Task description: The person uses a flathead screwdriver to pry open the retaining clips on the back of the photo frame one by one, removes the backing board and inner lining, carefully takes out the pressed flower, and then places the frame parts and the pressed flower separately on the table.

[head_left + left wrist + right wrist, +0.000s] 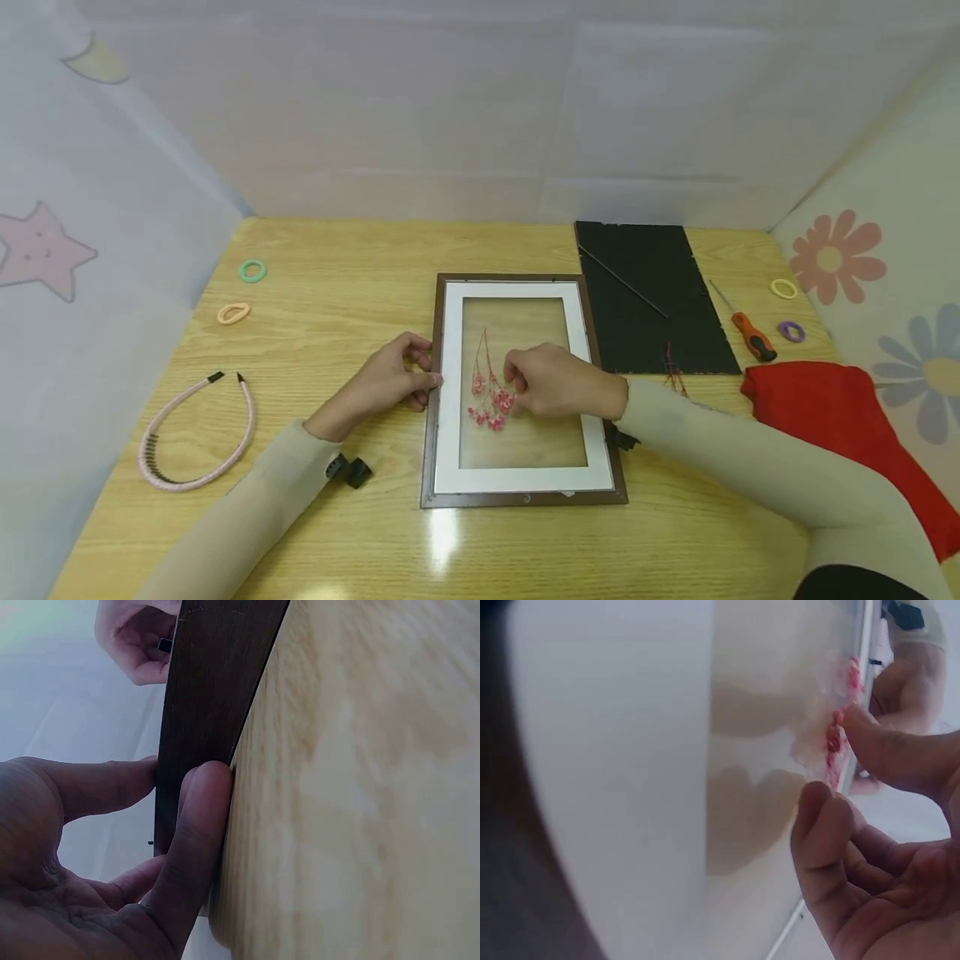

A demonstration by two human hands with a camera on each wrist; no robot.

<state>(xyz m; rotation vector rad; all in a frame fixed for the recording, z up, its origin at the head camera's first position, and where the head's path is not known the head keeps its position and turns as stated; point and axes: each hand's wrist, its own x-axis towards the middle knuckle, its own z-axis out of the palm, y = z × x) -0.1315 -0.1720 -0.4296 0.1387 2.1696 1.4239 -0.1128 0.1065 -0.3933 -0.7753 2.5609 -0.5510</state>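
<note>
A brown picture frame (480, 501) with a white mat (517, 481) lies on the table, a clear pane inside the mat. On the pane rests a sprig of small pink flowers (491, 408) with thin stems. My left hand (390, 375) holds the frame's left side; in the left wrist view the thumb is on the frame's upper edge (217, 667) and a finger is against its side. My right hand (551, 382) is over the pane beside the blossoms. In the right wrist view its thumb and fingers stand apart near the flowers (835, 739); whether they touch is unclear.
Behind the right arm lie a black board (637, 308) with a thin rod on it, reddish stems (673, 375), an orange-handled screwdriver (752, 337) and red cloth (825, 408). A pink headband (187, 483) is at left. Small hair ties (252, 271) lie near both sides.
</note>
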